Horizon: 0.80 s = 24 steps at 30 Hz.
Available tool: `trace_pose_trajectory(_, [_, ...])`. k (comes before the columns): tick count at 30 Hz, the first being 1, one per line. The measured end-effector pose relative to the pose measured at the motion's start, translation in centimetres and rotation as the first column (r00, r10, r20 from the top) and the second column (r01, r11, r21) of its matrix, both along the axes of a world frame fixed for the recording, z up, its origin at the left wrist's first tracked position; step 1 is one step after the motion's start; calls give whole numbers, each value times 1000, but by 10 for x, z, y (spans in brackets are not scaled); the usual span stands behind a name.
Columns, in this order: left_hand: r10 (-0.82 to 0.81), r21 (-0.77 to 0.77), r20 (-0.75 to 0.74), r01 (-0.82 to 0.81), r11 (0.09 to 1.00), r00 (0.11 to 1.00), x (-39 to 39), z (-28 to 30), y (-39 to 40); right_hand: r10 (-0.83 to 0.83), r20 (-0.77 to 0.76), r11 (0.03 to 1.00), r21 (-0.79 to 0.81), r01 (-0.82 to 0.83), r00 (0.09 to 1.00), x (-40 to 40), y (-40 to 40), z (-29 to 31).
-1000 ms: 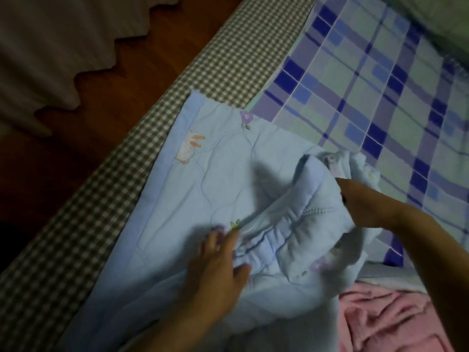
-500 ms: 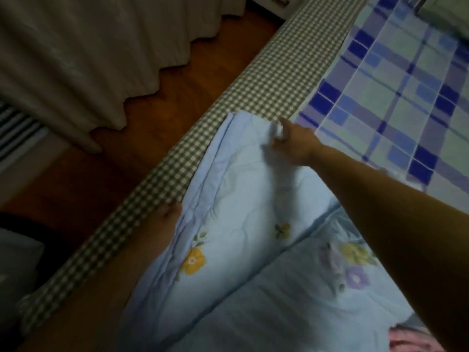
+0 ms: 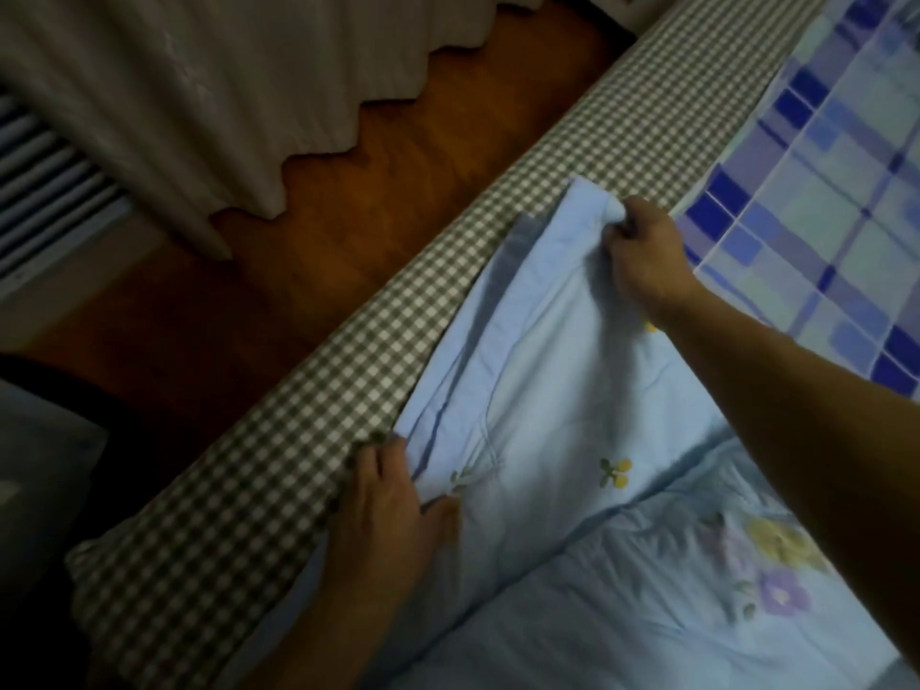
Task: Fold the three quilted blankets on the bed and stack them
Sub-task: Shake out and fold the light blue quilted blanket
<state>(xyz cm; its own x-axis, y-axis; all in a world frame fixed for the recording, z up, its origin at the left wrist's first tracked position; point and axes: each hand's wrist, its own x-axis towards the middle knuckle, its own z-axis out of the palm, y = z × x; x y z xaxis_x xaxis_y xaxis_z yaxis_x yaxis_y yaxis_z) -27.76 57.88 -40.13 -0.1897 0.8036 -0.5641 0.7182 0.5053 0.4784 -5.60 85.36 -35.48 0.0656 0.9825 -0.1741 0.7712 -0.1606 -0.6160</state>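
Both hands on the light-blue quilt at the bed's edge

Near corner first: left hand [image 3: 393, 510] pinches the blue quilted blanket [image 3: 547, 415], fingertips hidden under its hem. Quilt runs from that grip up to the right hand [image 3: 642, 251], clenched round the far corner. Checked bed edge [image 3: 348, 331] just left; lower quilt cut off by frame.
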Motion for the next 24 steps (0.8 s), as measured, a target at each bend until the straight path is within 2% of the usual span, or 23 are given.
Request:
trace_pose_trajectory(2, [183,-97,183,-168,981,966,-9,4,4,22,52,997,-74,-18,998,-1,-4,-7])
trace_pose_trajectory(3, [230,-127,289,-201,971,929,-13,8,3,53,102,992,-118,-41,993,-3,-6,-10])
trace_pose_trajectory(4, [248,-118,372,-219,968,895,-16,14,0,57,126,991,-131,-40,990,-5,-5,-13])
trace_pose_trajectory(5, [231,-72,390,-221,973,891,-19,22,-5,27,105,994,-108,-16,994,-9,-4,-14])
trace_pose_trajectory(7, [171,66,282,-197,978,944,-23,34,-13,-74,62,997,0,74,995,-19,0,-15])
trace_pose_trajectory(9, [187,152,194,-218,964,963,-25,31,-20,-45,123,999,-1,45,991,-29,1,-20])
trace_pose_trajectory(11, [204,164,90,-216,962,975,-28,23,-26,111,320,988,-138,-69,941,-36,-4,-32])
trace_pose_trajectory(12, [150,218,9,-148,965,989,-30,18,-30,144,445,985,-150,-85,884,-38,-7,-37])
trace_pose_trajectory(14, [-12,300,-117,47,953,993,-30,12,-41,104,575,983,67,-174,811,-43,-13,-40])
trace_pose_trajectory(15, [-57,293,-170,106,950,984,-30,11,-48,95,568,953,186,-239,817,-48,-18,-39])
trace_pose_trajectory(16, [-61,249,-189,108,962,980,-30,11,-54,128,525,926,239,-291,841,-56,-25,-36])
trace_pose_trajectory(17, [-21,192,-175,55,980,984,-30,14,-56,185,465,931,199,-306,866,-65,-33,-33])
trace_pose_trajectory(18, [33,135,-154,-12,991,988,-30,14,-58,223,412,956,84,-281,883,-75,-41,-32])
trace_pose_trajectory(20, [63,49,-122,-57,997,990,-33,10,-65,201,419,973,-193,-130,885,-86,-51,-35])
trace_pose_trajectory(22, [47,78,-76,-41,996,996,-35,17,-72,186,442,962,-262,-72,877,-89,-53,-36])
trace_pose_trajectory(24, [124,179,-26,-117,977,992,-40,24,-82,162,431,973,-221,-70,888,-88,-49,-34])
